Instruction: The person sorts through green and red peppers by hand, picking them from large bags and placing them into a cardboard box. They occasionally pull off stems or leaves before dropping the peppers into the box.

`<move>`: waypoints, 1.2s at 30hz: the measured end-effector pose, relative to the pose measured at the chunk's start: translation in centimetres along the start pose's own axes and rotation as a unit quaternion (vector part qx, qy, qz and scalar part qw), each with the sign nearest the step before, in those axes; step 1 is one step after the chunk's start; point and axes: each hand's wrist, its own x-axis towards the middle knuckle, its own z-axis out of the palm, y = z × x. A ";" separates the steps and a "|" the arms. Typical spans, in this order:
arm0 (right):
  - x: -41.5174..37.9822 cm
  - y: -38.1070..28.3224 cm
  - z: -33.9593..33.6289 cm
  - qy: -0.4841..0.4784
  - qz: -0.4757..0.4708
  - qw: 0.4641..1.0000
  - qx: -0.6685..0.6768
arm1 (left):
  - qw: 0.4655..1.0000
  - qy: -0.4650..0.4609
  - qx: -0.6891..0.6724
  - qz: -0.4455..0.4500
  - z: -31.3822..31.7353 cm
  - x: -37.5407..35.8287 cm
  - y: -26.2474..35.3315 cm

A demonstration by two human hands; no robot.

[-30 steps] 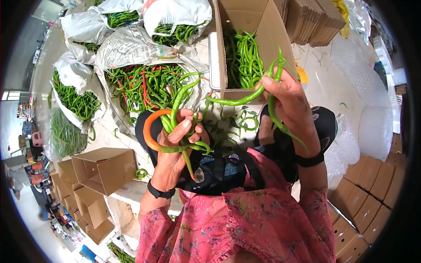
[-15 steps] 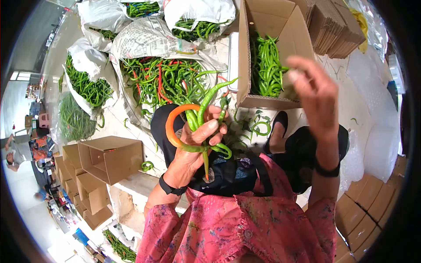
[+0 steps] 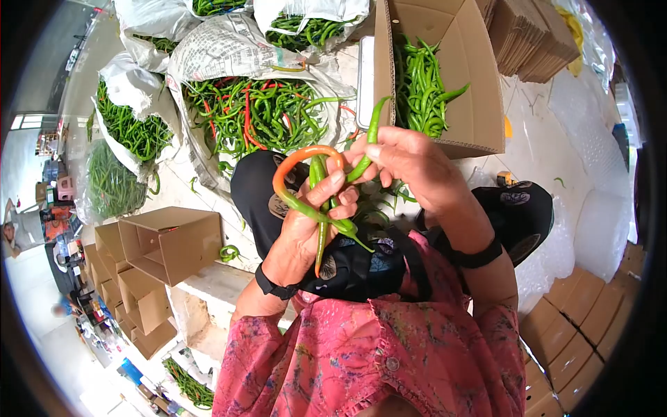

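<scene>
My left hand [image 3: 306, 222] is closed around a small bunch of peppers [image 3: 321, 201] (one curls orange, the rest green), held up over my lap. My right hand [image 3: 410, 167] pinches a green pepper [image 3: 370, 139] from that bunch, just below the open cardboard box [image 3: 479, 104] of green peppers.

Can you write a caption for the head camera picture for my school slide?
Left hand holds a bunch of chili peppers; right hand pinches one green pepper beside it.
</scene>
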 end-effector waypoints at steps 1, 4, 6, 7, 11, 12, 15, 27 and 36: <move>-0.1 -0.1 -0.3 0.007 0.000 1.000 0.021 | 0.999 0.003 -0.027 -0.018 -0.2 0.2 0.1; -0.6 -0.2 -0.6 0.016 -0.026 0.999 0.032 | 1.000 0.015 -0.007 -0.006 -0.7 0.4 0.1; -1.0 -0.1 -0.9 0.018 -0.052 0.998 0.020 | 0.999 0.032 0.006 -0.009 -0.4 0.4 0.2; -1.1 0.0 -1.1 0.039 -0.070 0.997 0.014 | 0.999 0.048 0.019 -0.011 -0.3 0.4 0.2; -2.1 -0.7 -1.5 0.107 -0.076 0.991 -0.013 | 0.999 0.021 0.037 0.016 -0.5 0.3 0.3; -2.7 -1.0 -1.9 0.114 -0.063 0.991 -0.037 | 0.999 0.026 0.038 0.029 -0.5 0.3 0.5; -4.9 -0.8 -2.6 0.098 0.019 0.986 -0.132 | 0.998 0.028 0.032 0.050 -0.9 0.4 1.0; -3.3 0.6 5.5 0.155 -0.230 0.927 -0.253 | 0.966 0.136 0.191 0.110 0.7 1.5 -1.8; -4.0 0.7 -0.3 0.192 -0.098 0.976 0.042 | 0.991 0.022 0.075 0.108 -1.0 -0.1 -0.4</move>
